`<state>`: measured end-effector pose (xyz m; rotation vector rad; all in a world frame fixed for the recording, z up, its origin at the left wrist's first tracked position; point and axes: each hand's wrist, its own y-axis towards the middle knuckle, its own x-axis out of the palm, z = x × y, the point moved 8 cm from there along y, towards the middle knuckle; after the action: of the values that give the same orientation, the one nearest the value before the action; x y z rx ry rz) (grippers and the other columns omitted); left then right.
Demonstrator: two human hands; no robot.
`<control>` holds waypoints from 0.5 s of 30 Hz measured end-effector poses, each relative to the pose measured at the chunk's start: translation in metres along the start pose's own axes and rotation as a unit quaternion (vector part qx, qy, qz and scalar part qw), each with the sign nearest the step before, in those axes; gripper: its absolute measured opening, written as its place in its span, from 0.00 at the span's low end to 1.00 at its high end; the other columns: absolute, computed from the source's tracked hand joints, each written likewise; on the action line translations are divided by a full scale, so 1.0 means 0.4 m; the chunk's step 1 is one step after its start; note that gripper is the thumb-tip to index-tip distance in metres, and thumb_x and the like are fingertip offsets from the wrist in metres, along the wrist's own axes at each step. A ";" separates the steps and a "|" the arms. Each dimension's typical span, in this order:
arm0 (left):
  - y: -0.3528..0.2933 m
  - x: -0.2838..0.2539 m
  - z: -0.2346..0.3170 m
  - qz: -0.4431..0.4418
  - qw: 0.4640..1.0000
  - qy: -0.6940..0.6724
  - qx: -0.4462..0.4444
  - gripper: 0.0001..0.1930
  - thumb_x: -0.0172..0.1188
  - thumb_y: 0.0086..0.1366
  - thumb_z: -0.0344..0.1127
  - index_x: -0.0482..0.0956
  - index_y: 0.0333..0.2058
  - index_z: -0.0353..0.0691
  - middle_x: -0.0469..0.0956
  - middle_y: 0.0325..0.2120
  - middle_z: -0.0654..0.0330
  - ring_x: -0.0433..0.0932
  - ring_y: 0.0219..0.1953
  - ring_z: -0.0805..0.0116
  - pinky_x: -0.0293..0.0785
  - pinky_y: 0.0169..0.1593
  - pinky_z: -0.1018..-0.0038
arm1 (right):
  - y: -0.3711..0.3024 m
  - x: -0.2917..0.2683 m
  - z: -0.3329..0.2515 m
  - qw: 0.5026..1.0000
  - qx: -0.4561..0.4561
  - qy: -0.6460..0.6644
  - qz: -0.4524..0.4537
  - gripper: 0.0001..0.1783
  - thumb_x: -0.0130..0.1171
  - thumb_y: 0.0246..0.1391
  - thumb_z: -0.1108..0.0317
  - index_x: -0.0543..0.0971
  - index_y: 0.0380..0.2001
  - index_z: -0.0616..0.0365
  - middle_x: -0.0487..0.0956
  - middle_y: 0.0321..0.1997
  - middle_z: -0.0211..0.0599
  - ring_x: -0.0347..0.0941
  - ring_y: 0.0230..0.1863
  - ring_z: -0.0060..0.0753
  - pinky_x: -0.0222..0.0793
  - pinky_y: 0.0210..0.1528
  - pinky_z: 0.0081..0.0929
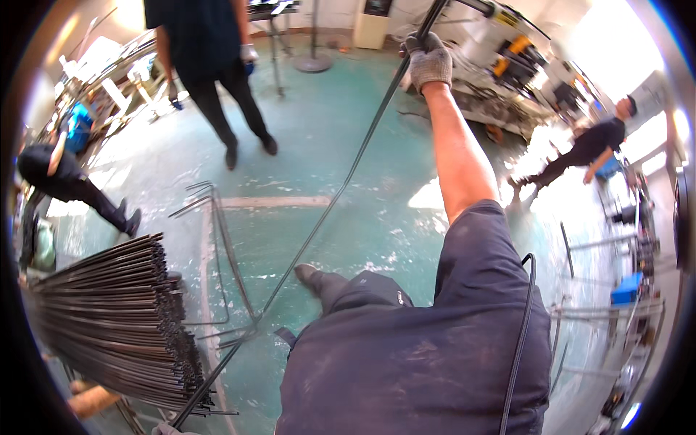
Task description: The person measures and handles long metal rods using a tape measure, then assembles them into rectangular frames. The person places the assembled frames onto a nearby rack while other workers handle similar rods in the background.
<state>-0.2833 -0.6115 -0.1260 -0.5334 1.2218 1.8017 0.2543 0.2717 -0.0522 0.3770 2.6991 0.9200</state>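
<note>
The long black rod (366, 141) slanted across the view, from the top edge beyond the right hand (429, 61) down to the lower left. That hand, in a grey knitted glove, was wrapped around it, fingers curled tight; the arm reached out ahead, elbow nearly straight, the forearm bare below a dark short sleeve (475, 254). The left hand (170, 429) showed only as a grey sliver at the lower edge beside the rod's low end — whether it gripped, I could not tell. Bent rods (230, 254) crossed near the rod's lower part, and a thick bundle of dark rods (109, 312) lay to the left, their ends fanned unevenly. Farther right sat a blue box (626, 288) — its contents too small to make out. Ahead, a person in dark clothes (196, 43) stood on the green floor (304, 138).
</note>
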 end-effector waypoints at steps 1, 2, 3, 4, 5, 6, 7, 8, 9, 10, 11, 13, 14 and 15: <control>-0.043 -0.044 0.135 0.020 0.997 0.058 -0.040 0.27 0.75 0.63 0.46 0.80 0.51 0.29 0.86 0.42 0.44 0.85 0.43 0.46 0.81 0.48 0.57 | -0.030 -0.120 -0.013 1.000 0.013 -0.017 0.020 0.09 0.69 0.67 0.62 0.86 0.43 0.56 0.88 0.30 0.32 0.86 0.32 0.25 0.78 0.38 0.29; -0.079 -0.092 0.208 0.046 0.989 0.117 -0.081 0.28 0.75 0.62 0.48 0.81 0.50 0.29 0.86 0.42 0.42 0.85 0.42 0.46 0.81 0.47 0.57 | -0.049 -0.229 -0.022 0.999 0.024 -0.028 0.039 0.10 0.70 0.67 0.62 0.86 0.42 0.56 0.88 0.30 0.33 0.86 0.32 0.26 0.78 0.38 0.29; -0.089 -0.091 0.250 0.036 0.988 0.148 -0.033 0.28 0.75 0.61 0.50 0.82 0.47 0.29 0.86 0.41 0.41 0.85 0.41 0.45 0.81 0.47 0.56 | -0.055 -0.363 0.001 0.992 -0.014 -0.103 0.071 0.10 0.70 0.66 0.61 0.86 0.42 0.57 0.88 0.30 0.33 0.87 0.32 0.28 0.79 0.38 0.30; -0.103 -0.101 0.280 0.033 0.982 0.185 0.013 0.28 0.76 0.61 0.52 0.83 0.45 0.30 0.86 0.41 0.40 0.84 0.40 0.45 0.81 0.46 0.55 | -0.103 -0.455 -0.022 0.992 0.022 -0.097 0.080 0.11 0.69 0.67 0.60 0.86 0.43 0.57 0.88 0.30 0.34 0.87 0.32 0.28 0.80 0.39 0.31; -0.113 -0.101 0.314 0.032 0.974 0.216 0.064 0.28 0.76 0.60 0.54 0.85 0.43 0.30 0.86 0.40 0.39 0.84 0.39 0.45 0.80 0.45 0.54 | -0.127 -0.570 0.004 0.989 0.024 -0.107 0.103 0.11 0.69 0.67 0.61 0.86 0.43 0.57 0.88 0.30 0.34 0.87 0.32 0.28 0.80 0.39 0.30; -0.125 -0.081 0.321 -0.017 0.993 0.103 0.058 0.26 0.76 0.61 0.52 0.85 0.41 0.31 0.86 0.39 0.40 0.84 0.39 0.46 0.80 0.45 0.54 | -0.152 -0.689 0.024 0.985 0.024 -0.118 0.126 0.11 0.69 0.67 0.61 0.86 0.44 0.57 0.88 0.30 0.34 0.87 0.33 0.28 0.80 0.39 0.30; -0.140 -0.070 0.328 -0.062 0.997 -0.006 0.048 0.23 0.76 0.62 0.51 0.86 0.39 0.32 0.86 0.38 0.42 0.83 0.38 0.46 0.80 0.45 0.54 | -0.186 -0.772 0.022 0.980 0.038 -0.131 0.145 0.11 0.69 0.67 0.62 0.86 0.44 0.57 0.88 0.30 0.34 0.87 0.33 0.28 0.80 0.39 0.30; -0.157 -0.056 0.344 -0.109 0.987 -0.116 0.038 0.21 0.75 0.63 0.49 0.87 0.38 0.33 0.87 0.38 0.43 0.83 0.37 0.47 0.80 0.45 0.55 | -0.233 -0.852 0.000 0.974 0.052 -0.144 0.165 0.10 0.69 0.67 0.62 0.86 0.44 0.57 0.88 0.30 0.34 0.88 0.33 0.28 0.80 0.39 0.30; -0.177 -0.060 0.376 -0.113 0.976 -0.177 0.055 0.18 0.75 0.63 0.45 0.87 0.38 0.33 0.87 0.38 0.45 0.82 0.37 0.50 0.80 0.46 0.56 | -0.281 -0.932 -0.024 0.968 0.065 -0.156 0.185 0.10 0.69 0.68 0.63 0.86 0.44 0.57 0.88 0.30 0.34 0.88 0.33 0.28 0.80 0.39 0.30; -0.201 -0.070 0.410 -0.115 0.962 -0.236 0.069 0.15 0.75 0.63 0.41 0.87 0.39 0.33 0.87 0.38 0.47 0.82 0.37 0.52 0.79 0.46 0.58 | -0.328 -0.990 -0.074 0.962 0.089 -0.162 0.199 0.09 0.69 0.68 0.65 0.86 0.44 0.57 0.88 0.30 0.34 0.87 0.33 0.27 0.79 0.39 0.29; -0.228 -0.077 0.452 -0.122 0.944 -0.295 0.084 0.13 0.74 0.64 0.37 0.86 0.39 0.33 0.87 0.37 0.49 0.82 0.37 0.54 0.79 0.46 0.60 | -0.371 -1.067 -0.102 0.952 0.087 -0.198 0.217 0.09 0.69 0.67 0.64 0.86 0.44 0.56 0.88 0.30 0.34 0.87 0.32 0.27 0.79 0.39 0.30; -0.300 -0.110 0.552 -0.159 0.913 -0.366 0.083 0.10 0.73 0.65 0.31 0.86 0.41 0.32 0.86 0.39 0.51 0.82 0.40 0.57 0.79 0.48 0.63 | -0.423 -1.242 -0.121 0.923 0.068 -0.283 0.252 0.09 0.68 0.67 0.61 0.87 0.43 0.54 0.88 0.30 0.36 0.87 0.32 0.29 0.79 0.39 0.32; -0.313 -0.086 0.567 -0.177 0.900 -0.388 0.093 0.10 0.72 0.65 0.31 0.85 0.41 0.32 0.86 0.39 0.51 0.82 0.40 0.57 0.79 0.48 0.63 | -0.477 -1.337 -0.108 0.914 0.091 -0.293 0.265 0.10 0.68 0.67 0.58 0.87 0.43 0.52 0.88 0.30 0.37 0.87 0.32 0.32 0.79 0.40 0.34; -0.323 -0.050 0.578 -0.191 0.887 -0.408 0.102 0.10 0.72 0.66 0.30 0.85 0.42 0.32 0.86 0.39 0.51 0.82 0.40 0.56 0.79 0.48 0.63 | -0.521 -1.393 -0.144 0.906 0.109 -0.306 0.273 0.11 0.67 0.67 0.58 0.87 0.43 0.53 0.88 0.30 0.37 0.87 0.32 0.32 0.79 0.41 0.34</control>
<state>-0.1372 -0.3945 -0.0801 0.1221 0.6358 1.3041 0.7214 -0.1010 -0.0471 1.2792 2.1228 0.4821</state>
